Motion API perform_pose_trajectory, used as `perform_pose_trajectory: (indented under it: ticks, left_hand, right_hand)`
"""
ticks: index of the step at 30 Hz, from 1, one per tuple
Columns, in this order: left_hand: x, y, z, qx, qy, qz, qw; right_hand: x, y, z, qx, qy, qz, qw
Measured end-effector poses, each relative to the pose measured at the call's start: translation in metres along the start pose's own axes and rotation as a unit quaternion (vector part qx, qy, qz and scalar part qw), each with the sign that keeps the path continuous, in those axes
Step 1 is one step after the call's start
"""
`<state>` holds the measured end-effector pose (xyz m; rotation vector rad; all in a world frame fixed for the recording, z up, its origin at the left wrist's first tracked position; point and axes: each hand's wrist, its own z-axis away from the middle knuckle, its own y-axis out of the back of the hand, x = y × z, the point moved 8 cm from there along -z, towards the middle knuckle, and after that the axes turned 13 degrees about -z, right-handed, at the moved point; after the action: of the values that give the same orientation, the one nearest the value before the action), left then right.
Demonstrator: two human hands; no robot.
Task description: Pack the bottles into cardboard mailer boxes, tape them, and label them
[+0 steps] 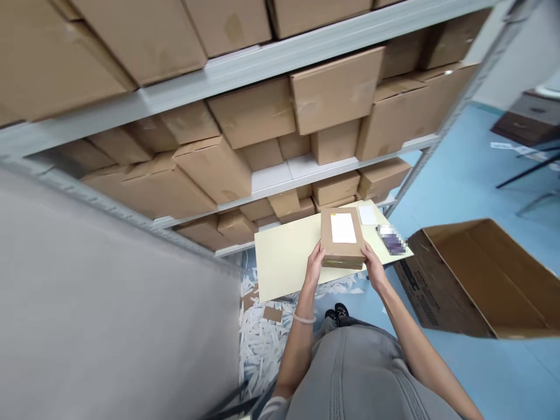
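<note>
A flat brown cardboard box (328,234) with a white label (343,227) on its top is held between my two hands, over a pale yellow tabletop (282,251). My left hand (314,263) grips its left edge, fingers partly hidden under and behind it. On the opposite edge, my right hand (373,263) grips the box the same way. Just beyond the right side of the box lies a white slip of paper (366,214). A dark, pixelated item (392,240) rests near the tabletop's right end.
Metal shelving (315,52) packed with cardboard boxes (336,90) stands behind the table. On the right, a large open carton (485,286) sits on the blue floor (464,192). Shredded white paper (262,344) covers floor at lower left, beside a grey wall (109,309).
</note>
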<state>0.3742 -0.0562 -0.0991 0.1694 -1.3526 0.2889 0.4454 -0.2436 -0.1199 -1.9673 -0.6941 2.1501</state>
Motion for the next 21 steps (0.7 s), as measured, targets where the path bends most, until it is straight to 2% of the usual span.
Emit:
perform_pose_trajectory:
  ticks: [3,7,13,17,21]
  left_hand:
    - [0.007,-0.040,-0.007,-0.062,-0.017,-0.011,0.998]
    - [0.001,-0.098,-0.009,-0.144,-0.019,-0.021,0.989]
    - [-0.013,-0.186,0.008,-0.254,-0.009,-0.035,0.967]
    - [-0.014,-0.231,0.023,-0.294,-0.037,-0.054,0.954]
    - [-0.017,-0.266,0.032,-0.291,-0.057,-0.096,0.950]
  right_hand:
    - [-0.023,0.038,0.020,0.078,0.032,-0.035,0.996]
    - [-0.053,0.087,0.054,0.168,0.087,-0.056,0.980]
    - [-0.085,0.150,0.115,0.273,0.143,-0.057,0.950]
    - [-0.095,0.185,0.142,0.314,0.156,-0.054,0.935]
    - [-0.103,0.221,0.152,0.328,0.153,-0.065,0.930]
